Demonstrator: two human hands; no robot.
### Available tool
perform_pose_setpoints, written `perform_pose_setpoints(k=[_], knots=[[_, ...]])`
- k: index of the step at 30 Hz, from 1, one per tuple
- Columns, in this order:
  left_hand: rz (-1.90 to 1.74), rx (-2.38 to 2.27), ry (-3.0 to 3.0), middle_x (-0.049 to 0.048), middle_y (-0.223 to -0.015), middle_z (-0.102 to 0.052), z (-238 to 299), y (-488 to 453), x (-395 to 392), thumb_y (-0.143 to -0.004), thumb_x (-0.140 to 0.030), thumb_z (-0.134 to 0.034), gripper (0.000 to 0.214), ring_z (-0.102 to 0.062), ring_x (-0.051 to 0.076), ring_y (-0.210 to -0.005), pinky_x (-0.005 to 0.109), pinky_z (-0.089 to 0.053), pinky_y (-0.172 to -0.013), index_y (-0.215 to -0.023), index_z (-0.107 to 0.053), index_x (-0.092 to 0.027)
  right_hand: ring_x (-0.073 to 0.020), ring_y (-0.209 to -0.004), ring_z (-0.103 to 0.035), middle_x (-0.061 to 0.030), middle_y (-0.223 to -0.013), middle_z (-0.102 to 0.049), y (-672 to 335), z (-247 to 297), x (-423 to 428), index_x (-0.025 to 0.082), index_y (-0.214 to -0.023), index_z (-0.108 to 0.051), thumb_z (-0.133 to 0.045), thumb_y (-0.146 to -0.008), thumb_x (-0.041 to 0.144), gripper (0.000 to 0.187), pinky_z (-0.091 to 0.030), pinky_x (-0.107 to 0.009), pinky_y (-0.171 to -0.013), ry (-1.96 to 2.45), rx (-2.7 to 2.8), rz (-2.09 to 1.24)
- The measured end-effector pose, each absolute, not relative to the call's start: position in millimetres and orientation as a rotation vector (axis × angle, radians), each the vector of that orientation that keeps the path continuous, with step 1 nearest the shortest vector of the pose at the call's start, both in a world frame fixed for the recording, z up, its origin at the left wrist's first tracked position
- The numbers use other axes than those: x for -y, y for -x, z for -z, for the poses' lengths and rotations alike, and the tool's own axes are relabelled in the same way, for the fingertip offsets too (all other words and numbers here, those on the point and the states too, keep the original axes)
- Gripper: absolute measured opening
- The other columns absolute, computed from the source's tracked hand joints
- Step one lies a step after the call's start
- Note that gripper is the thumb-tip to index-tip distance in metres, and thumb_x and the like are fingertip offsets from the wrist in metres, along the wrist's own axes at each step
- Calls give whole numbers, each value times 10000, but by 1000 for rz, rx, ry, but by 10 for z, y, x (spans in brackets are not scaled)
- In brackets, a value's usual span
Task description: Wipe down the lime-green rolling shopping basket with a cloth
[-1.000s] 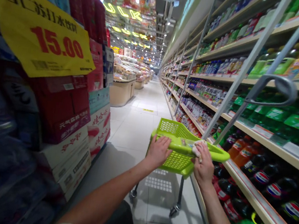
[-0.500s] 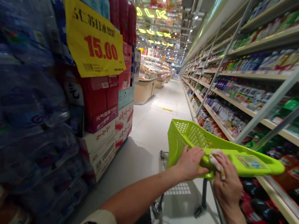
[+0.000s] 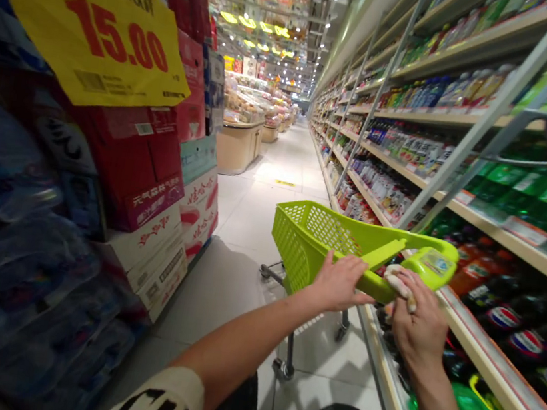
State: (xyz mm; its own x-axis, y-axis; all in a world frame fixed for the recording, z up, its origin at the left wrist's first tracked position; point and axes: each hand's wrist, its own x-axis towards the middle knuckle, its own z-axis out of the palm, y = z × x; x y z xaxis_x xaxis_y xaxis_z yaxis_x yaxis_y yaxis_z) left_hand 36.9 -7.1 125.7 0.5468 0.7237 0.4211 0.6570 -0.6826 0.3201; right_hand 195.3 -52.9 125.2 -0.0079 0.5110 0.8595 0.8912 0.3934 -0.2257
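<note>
A lime-green plastic shopping cart point(image 3: 297, 255) stands in the aisle ahead, its handle end turned towards the shelves. My left hand point(image 3: 340, 282) is closed over the cart's near rim, thumb sticking out to the right. In my right hand point(image 3: 417, 318) a crumpled whitish cloth point(image 3: 397, 280) is pinched and pressed on the cart's handle end. Just beyond the cloth is a rounded green panel with a label point(image 3: 432, 263). The palm side of both hands is hidden.
Stacked drink cartons point(image 3: 151, 216) and wrapped bottles point(image 3: 38, 308) rise on the left under a yellow price sign point(image 3: 100, 27). Shelves of bottles point(image 3: 530, 326) line the right, with a slanted metal post point(image 3: 495, 127) in front. Tiled floor point(image 3: 272, 211) runs ahead past display counters point(image 3: 238, 146).
The view has shifted right and forward. The cart has turned, and a gap now shows between its handle panel and basket. Both hands stay on the cart, the right with the cloth.
</note>
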Motion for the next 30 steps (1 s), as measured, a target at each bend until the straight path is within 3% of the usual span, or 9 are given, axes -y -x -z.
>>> perform_pose_setpoints(k=[5,11,17,23,30], knots=[[-619,-1320,-2596,85,-1399,-295,-1104,-293,-42,-804,-417,-424,581,-223,235,-1291,579,-123,-1030,-1305,-251,-176,-208,-1089,-506,-94,-1104,-596,-2086,-1250,570,154,-1008,-590,-388,-787,186,300,-379,-392,-948,1361,1518,585],[-648,-1295,-2681,59,-1409,-282,-968,-352,-65,-812,-329,-418,561,-200,197,-1304,534,-104,-1055,-1324,-227,-202,-212,-1194,-411,-91,-1182,-559,-1876,-1146,561,171,-1037,-581,-409,-823,155,275,-296,-409,-984,1416,1810,784],[-466,-1474,-2624,76,-1420,-251,-843,-341,-178,-769,-282,-486,645,-186,230,-1310,555,-136,-1042,-1339,-206,-169,-245,-1225,-369,-120,-1242,-507,-2113,-1008,566,168,-1091,-553,-406,-829,174,301,-259,-474,-985,1512,1659,864],[-532,-1424,-2728,75,-1400,-301,-771,-428,-155,-782,-247,-470,597,-209,221,-1303,531,-139,-1047,-1331,-242,-194,-184,-1243,-353,-87,-1192,-556,-1974,-710,415,203,-1101,-563,-372,-856,125,321,-339,-391,-976,1236,1914,804],[-409,-1467,-2696,75,-1427,-231,-701,-405,-199,-749,-203,-469,661,-167,222,-1317,550,-130,-1043,-1352,-202,-160,-244,-1234,-362,-94,-1257,-495,-2544,-690,650,184,-1125,-549,-424,-825,111,334,-351,-473,-983,1229,1727,805]])
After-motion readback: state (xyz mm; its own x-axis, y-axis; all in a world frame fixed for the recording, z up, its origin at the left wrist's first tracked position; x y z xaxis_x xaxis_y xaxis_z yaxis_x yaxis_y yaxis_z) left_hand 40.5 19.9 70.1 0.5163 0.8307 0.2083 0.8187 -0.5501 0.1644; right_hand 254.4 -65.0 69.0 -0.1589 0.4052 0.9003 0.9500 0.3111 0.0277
